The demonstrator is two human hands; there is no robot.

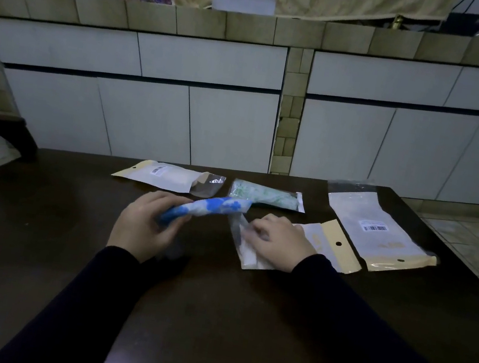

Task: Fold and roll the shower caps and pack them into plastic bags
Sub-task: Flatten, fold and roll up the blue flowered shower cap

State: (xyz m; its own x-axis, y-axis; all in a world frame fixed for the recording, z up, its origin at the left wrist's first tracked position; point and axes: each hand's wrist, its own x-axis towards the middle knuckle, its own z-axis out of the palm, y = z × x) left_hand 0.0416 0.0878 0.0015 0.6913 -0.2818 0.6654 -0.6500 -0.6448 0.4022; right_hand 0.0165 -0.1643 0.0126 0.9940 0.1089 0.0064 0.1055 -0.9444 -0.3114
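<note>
My left hand (144, 222) grips one end of a rolled blue-and-white shower cap (215, 207), held just above the dark table (210, 318) with its free end pointing right. My right hand (277, 240) rests on a clear plastic bag with a tan header strip (331, 246), its fingers pinching the bag's open mouth close to the roll's tip. Farther back lies a green patterned cap rolled inside a sealed bag (265, 195).
A flat bag with a barcode label (170, 177) lies at the back left of the table. A larger bag with a barcode (377, 231) lies at the right, near the table's edge. White cabinet doors (210, 120) stand behind the table.
</note>
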